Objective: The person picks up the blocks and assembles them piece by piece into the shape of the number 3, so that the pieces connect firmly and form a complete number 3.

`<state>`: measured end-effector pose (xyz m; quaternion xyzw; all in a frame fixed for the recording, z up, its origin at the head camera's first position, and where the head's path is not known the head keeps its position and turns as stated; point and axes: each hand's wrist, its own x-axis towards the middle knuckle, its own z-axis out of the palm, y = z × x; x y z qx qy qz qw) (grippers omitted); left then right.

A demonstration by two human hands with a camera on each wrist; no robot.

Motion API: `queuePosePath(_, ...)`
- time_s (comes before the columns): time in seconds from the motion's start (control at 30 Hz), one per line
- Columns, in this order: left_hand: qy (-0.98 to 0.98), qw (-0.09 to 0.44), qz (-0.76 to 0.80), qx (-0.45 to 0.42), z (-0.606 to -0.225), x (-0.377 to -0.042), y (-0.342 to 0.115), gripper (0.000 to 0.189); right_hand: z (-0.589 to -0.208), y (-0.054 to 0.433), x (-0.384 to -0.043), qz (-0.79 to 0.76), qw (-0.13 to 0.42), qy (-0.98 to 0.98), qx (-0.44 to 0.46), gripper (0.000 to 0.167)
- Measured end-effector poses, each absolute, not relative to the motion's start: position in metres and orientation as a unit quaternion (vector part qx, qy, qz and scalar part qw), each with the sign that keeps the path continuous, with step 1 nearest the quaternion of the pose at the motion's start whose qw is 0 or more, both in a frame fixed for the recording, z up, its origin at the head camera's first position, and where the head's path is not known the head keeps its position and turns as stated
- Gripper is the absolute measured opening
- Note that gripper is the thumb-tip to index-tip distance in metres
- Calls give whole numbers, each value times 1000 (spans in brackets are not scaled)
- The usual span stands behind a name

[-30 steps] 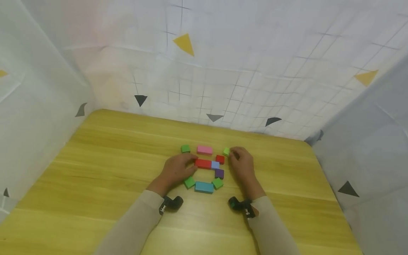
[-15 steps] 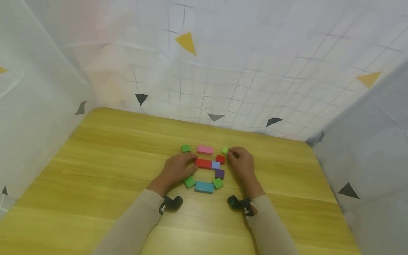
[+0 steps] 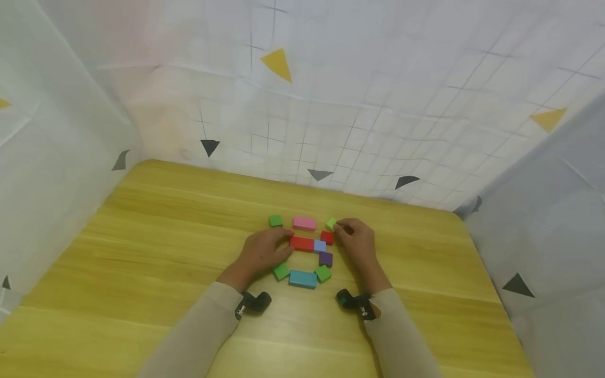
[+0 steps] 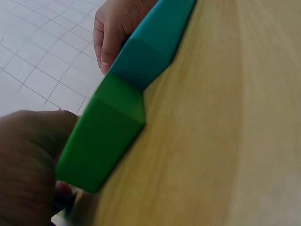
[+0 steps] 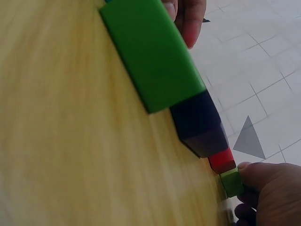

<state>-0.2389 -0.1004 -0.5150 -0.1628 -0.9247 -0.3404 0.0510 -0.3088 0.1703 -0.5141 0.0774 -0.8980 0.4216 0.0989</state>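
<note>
In the head view my left hand (image 3: 264,251) is at the left end of the long red block (image 3: 301,243), thumb and index finger on either side of that end. A green block (image 4: 103,132) hides part of this hand in the left wrist view. My right hand (image 3: 358,240) pinches a light green block (image 3: 331,224) at the arrangement's far right corner; the thumb presses it in the right wrist view. Nearby are a small red block (image 3: 327,238), a light blue block (image 3: 320,246) against the long red one, and a purple block (image 3: 325,259).
A pink block (image 3: 304,223) and a darker green block (image 3: 275,220) lie at the back. In front, a teal block (image 3: 303,279) sits between two green blocks, the right one (image 3: 323,273) touching its corner. The wooden table (image 3: 156,252) meets white patterned sheets (image 3: 331,115).
My right hand has shifted slightly left, and the light green block has moved with it toward the pink block, turning a little. The left hand has stayed at the long red block.
</note>
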Motion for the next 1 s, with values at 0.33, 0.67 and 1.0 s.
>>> queuePosePath(0.33, -926, 46, -342, -153, -510, -236, -103, 38, -515, 165, -310, 408, 100, -901, 106, 18)
queuePosePath(0.67, -925, 43, -341, -161, -513, -238, -99, 38, -517, 170, -311, 405, 111, -900, 118, 15)
queuePosePath(1.0, -925, 42, -342, -158, -513, -238, -100, 39, -516, 169, -311, 390, 112, -905, 131, 15)
